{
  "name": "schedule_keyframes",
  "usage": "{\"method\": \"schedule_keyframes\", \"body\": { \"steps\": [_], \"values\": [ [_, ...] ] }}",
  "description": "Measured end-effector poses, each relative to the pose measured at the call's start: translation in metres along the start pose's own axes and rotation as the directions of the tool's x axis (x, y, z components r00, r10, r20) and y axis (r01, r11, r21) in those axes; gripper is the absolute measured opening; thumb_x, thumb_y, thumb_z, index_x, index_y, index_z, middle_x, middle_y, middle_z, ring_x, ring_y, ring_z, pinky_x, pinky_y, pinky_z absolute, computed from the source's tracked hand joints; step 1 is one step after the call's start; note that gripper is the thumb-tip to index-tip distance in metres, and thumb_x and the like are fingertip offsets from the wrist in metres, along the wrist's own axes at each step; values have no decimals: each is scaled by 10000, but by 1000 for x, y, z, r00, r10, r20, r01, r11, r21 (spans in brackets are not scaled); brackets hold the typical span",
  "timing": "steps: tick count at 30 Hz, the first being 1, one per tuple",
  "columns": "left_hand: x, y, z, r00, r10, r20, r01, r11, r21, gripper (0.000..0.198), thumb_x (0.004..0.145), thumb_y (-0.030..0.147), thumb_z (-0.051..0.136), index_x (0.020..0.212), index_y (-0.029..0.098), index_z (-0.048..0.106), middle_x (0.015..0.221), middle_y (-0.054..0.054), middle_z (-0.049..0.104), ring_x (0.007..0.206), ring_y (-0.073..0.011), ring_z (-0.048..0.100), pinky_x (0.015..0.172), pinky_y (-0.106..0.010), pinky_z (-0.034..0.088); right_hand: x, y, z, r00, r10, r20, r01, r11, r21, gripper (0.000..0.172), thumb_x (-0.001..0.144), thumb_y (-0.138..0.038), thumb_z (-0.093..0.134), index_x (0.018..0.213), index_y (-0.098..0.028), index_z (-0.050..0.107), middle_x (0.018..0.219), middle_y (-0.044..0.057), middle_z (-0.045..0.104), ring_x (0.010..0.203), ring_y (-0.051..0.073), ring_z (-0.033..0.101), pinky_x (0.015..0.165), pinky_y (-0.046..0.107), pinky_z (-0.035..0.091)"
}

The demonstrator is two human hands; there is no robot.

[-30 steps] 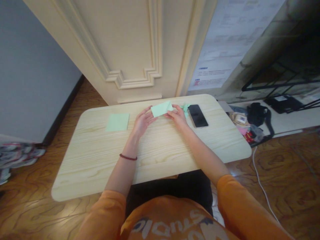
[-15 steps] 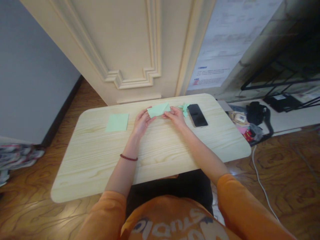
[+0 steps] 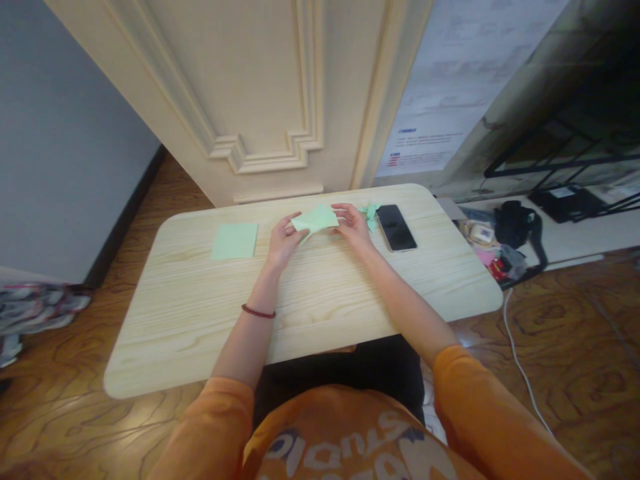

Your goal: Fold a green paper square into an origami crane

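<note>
A pale green folded paper (image 3: 316, 219) is held just above the far middle of a light wooden table (image 3: 310, 293). My left hand (image 3: 283, 241) pinches its left end and my right hand (image 3: 353, 225) pinches its right end, fingers closed on it. A small folded green paper figure (image 3: 371, 215) lies right beside my right hand. A flat green paper square (image 3: 235, 241) lies on the table to the left of my left hand. A red bead bracelet is on my left wrist.
A black phone (image 3: 396, 227) lies face up right of the paper figure. A cream panelled door stands behind the table. Bags and clutter (image 3: 505, 243) sit on the floor at the right, with a white cable (image 3: 520, 367) running along the wooden floor.
The green paper has changed shape between my hands, from a flat rectangle to a more opened, bent form. Both hands stay at its ends and have shifted slightly.
</note>
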State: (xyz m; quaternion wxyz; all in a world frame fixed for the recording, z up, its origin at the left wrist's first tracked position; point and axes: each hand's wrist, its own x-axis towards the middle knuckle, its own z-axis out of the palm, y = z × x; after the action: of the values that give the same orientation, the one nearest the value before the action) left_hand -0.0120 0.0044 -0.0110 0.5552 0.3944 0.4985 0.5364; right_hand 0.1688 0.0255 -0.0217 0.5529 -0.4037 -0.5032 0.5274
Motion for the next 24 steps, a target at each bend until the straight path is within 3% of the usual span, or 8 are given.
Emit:
{"method": "schedule_keyframes", "body": {
  "steps": [3, 6, 10, 14, 17, 21, 24],
  "values": [
    [0, -1, -1, 999, 23, -40, -21, 998, 51, 815, 544, 227, 811, 1281, 221, 463, 894, -39, 728, 799, -192, 695, 750, -279, 524, -1, -4, -1, 997, -83, -1, 83, 995, -61, 441, 615, -347, 725, 1000, -266, 525, 1121, 13, 624, 787, 128, 594, 633, 236, 515],
    [0, -3, -2, 996, 69, -53, -66, 997, 46, 795, 546, 209, 805, 1225, 265, 394, 915, -14, 700, 749, -156, 688, 715, -250, 516, -2, -6, -1, 992, -107, 61, 113, 988, -106, 350, 606, -308, 705, 904, -238, 535, 1125, 15, 598, 826, 138, 582, 647, 239, 507],
    [3, -6, -3, 986, 165, -5, -164, 985, 52, 557, 577, 211, 774, 1022, 254, 441, 884, 12, 662, 775, -147, 677, 685, -243, 530, -2, -4, 1, 988, -100, 119, 115, 985, -127, 206, 621, -294, 686, 783, -204, 595, 984, 29, 604, 842, 160, 588, 636, 250, 503],
    [7, -10, -7, 957, 290, 16, -289, 944, 157, 307, 582, 235, 765, 809, 187, 565, 899, -30, 669, 896, -179, 654, 706, -250, 540, -2, -1, 1, 990, -93, 110, 104, 989, -105, 179, 636, -296, 689, 780, -205, 634, 866, 22, 641, 808, 167, 608, 627, 264, 516],
    [7, -9, -8, 960, 273, 60, -278, 950, 140, 258, 647, 281, 733, 869, 173, 658, 991, -58, 694, 913, -185, 651, 772, -303, 561, -3, 0, 0, 992, -72, 99, 82, 992, -97, 187, 655, -312, 705, 797, -204, 651, 811, 19, 668, 782, 173, 636, 658, 288, 533],
    [2, -6, -7, 965, 223, 138, -224, 974, -9, 286, 721, 354, 677, 942, 176, 710, 1094, -73, 701, 1011, -214, 648, 849, -358, 569, -5, 1, -1, 998, -37, 49, 42, 994, -99, 254, 681, -408, 736, 806, -205, 649, 759, 19, 691, 735, 169, 647, 686, 304, 543],
    [-1, -5, -6, 968, 206, 143, -219, 972, 83, 429, 629, 282, 786, 1038, 180, 711, 1028, -66, 719, 974, -221, 667, 831, -343, 567, -5, 3, -2, 1000, -14, 13, 16, 995, -102, 313, 675, -483, 751, 759, -203, 637, 762, 26, 699, 729, 173, 650, 692, 311, 547]
  ]
}}
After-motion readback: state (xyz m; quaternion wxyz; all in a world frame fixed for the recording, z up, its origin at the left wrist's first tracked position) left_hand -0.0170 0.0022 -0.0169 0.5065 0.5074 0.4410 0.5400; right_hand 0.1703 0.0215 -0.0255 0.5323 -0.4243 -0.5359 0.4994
